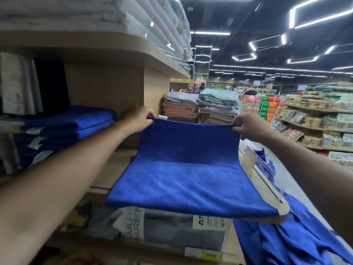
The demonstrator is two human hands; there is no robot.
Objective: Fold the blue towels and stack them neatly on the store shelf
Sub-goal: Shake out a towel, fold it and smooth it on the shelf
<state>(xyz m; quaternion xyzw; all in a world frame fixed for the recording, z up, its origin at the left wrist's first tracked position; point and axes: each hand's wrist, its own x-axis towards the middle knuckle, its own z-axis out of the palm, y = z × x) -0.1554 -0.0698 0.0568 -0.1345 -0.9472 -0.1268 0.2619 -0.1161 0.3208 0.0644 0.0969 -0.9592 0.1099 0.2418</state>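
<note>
Head view: a person is standing at a store shelf [112, 169] and holding up the far edge of a blue towel [187, 178] with both hands. The left hand [136, 118] is pinching the far left corner between curled fingers and thumb, and the right hand [250, 127] is pinching the far right corner in the same way, so the edge is running taut between them. The rear half of the towel is rising steeply to the hands, while the front half is lying flat on the wooden board, its near edge hanging just over grey packaged goods [172, 230] on the level below. A stack of folded blue towels [70, 123] is sitting on the same shelf to the left, near the left forearm. Loose blue towels [286, 243] are lying in a heap at lower right, beyond a clear plastic shelf guard [267, 180]. White bedding [76, 12] is resting on the board overhead. Folded towels in pink, grey and green [200, 108] are standing further along the aisle, with grocery shelves [315, 115] showing on the right.
</note>
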